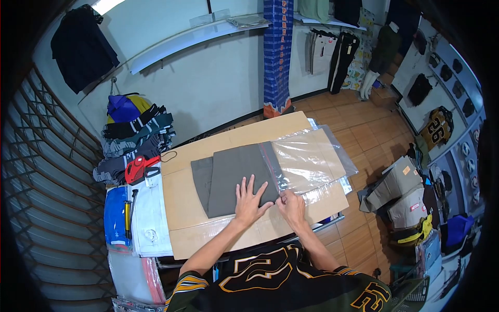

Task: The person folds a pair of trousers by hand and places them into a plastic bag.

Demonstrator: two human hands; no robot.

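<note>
A folded dark grey garment (231, 182), perhaps trousers, lies flat on the cardboard-topped table (182, 229). Its right end sits at the mouth of a clear plastic bag (306, 156), which stretches to the table's right edge. My left hand (251, 203) rests flat on the cloth with its fingers spread. Close beside it, my right hand (291, 208) pinches the near corner of the bag's opening. A reddish strip runs along that opening.
Left of the cardboard are a red handheld device (138, 169), a stack of folded clothes (138, 135), a yellow pump-like tube (127, 218) and packaged items in plastic. A blue printed pillar (277, 57) rises behind the table. Cardboard boxes (397, 182) stand on the floor to the right.
</note>
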